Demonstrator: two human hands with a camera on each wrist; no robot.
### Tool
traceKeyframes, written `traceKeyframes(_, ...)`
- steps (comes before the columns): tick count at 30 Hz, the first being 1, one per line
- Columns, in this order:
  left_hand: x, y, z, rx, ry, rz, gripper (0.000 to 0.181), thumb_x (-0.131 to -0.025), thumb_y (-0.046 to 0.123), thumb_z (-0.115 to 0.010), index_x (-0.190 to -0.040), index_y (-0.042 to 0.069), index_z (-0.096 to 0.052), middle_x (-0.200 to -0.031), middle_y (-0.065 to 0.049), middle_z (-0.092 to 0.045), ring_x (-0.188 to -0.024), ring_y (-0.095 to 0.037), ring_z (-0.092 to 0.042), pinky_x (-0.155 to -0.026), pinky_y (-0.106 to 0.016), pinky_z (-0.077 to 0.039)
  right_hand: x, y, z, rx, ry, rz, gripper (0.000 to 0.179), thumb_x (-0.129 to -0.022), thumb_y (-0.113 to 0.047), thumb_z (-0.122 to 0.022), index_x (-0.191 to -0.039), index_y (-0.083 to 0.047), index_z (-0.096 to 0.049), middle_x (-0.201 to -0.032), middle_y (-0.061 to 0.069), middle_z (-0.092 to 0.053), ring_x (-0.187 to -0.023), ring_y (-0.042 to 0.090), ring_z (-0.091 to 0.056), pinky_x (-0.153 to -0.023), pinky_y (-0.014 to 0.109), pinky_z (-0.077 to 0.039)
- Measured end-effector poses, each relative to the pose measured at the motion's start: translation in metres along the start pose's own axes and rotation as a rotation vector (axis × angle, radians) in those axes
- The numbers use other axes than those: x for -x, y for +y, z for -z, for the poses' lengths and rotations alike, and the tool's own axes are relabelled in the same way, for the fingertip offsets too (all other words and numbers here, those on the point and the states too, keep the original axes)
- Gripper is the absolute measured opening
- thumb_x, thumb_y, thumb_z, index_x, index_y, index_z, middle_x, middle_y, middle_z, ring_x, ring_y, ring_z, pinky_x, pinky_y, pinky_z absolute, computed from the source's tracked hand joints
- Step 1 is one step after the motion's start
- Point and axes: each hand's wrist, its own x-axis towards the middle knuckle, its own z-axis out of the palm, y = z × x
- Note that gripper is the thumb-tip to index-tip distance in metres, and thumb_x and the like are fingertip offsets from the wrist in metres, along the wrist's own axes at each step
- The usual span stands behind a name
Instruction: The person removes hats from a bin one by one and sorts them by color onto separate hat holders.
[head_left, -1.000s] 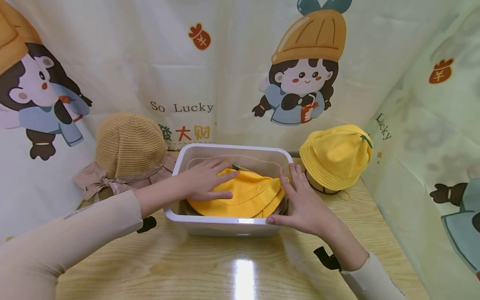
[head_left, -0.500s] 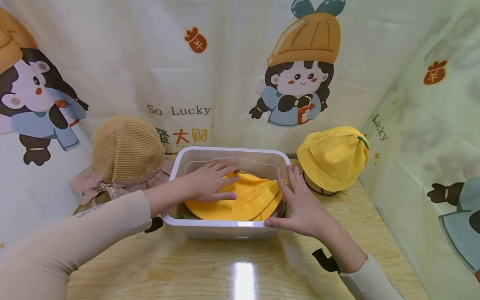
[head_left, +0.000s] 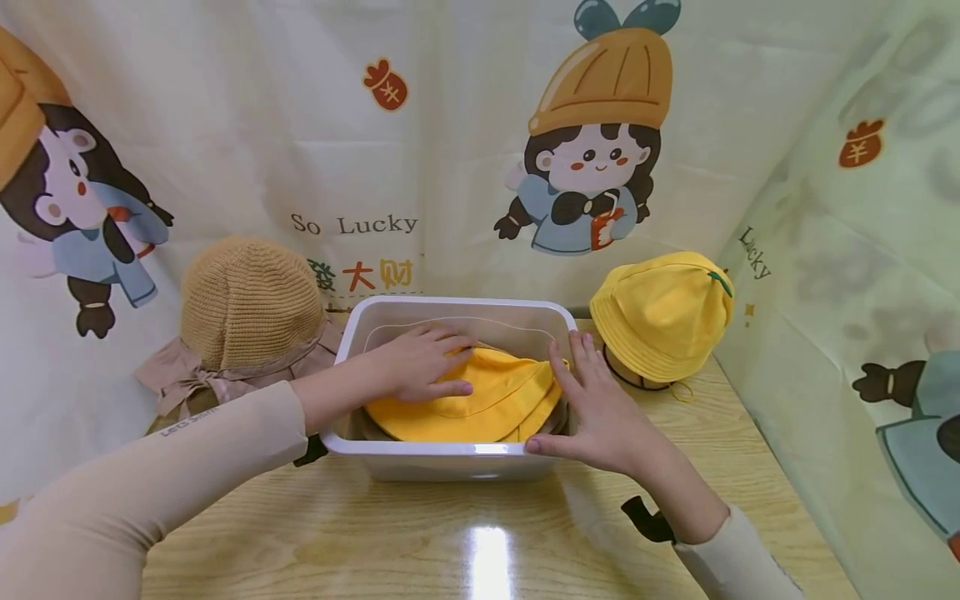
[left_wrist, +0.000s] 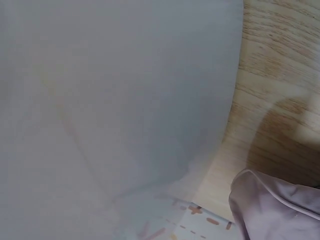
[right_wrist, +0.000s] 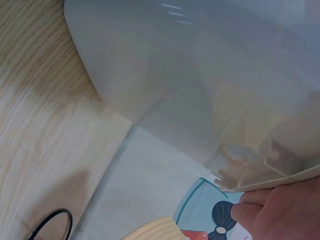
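The wooden table (head_left: 405,542) bears a white box (head_left: 457,468). A straw hat (head_left: 255,300) sits to its left and a domed yellow hat (head_left: 660,308) to its right, both outside; a flattened yellow hat (head_left: 495,408) already lies inside, over something darker. The right hand (head_left: 603,417), fingers fanned, touches the box's right end; the left hand (head_left: 427,367) lies over the flattened yellow hat, fingers loosely spread, pinching nothing I can see.

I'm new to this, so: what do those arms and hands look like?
A person's left hand and right hand are bare. The left sleeve and right sleeve are cream and close-fitting, the left one with small dark lettering. A black curved piece shows by the right cuff, a black piece by the left.
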Motion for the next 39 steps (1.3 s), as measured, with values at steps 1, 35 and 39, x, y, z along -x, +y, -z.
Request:
traceKeyframes(1,0.001,-0.001,0.001,0.008,-0.001,0.002,0.075,-0.102,0.064,-0.027,-0.154,0.011,-0.039,-0.162,-0.006,-0.032,-0.148,-0.033,-0.028,-0.119,-0.056,-0.021,0.0,0.0,0.0,0.0,0.001,0.002,0.122,-0.074,-0.08,-0.062,-0.16,-0.026,0.005,-0.166,0.017,0.012,-0.152,0.036,0.013,-0.118,0.065,-0.013)
traceKeyframes(35,0.0,-0.003,0.013,0.155,0.548,-0.139,0.01,-0.094,0.001,-0.065,-0.102,0.008,-0.068,-0.099,-0.002,-0.067,-0.076,-0.016,-0.063,-0.073,-0.026,-0.057,0.0,0.001,0.0,-0.008,0.002,-0.002,0.124,-0.076,-0.08,-0.062,-0.161,-0.018,0.004,-0.166,0.017,0.011,-0.152,0.035,0.014,-0.119,0.062,-0.013)
traceKeyframes(39,0.001,-0.002,0.013,0.182,0.507,-0.117,0.017,-0.095,-0.005,-0.06,-0.108,0.007,-0.063,-0.104,-0.003,-0.061,-0.068,-0.016,-0.057,-0.066,-0.023,-0.055,-0.001,0.001,0.0,-0.016,0.007,0.004,0.125,-0.076,-0.079,-0.063,-0.161,-0.013,0.002,-0.166,0.017,0.011,-0.152,0.034,0.014,-0.12,0.061,-0.011)
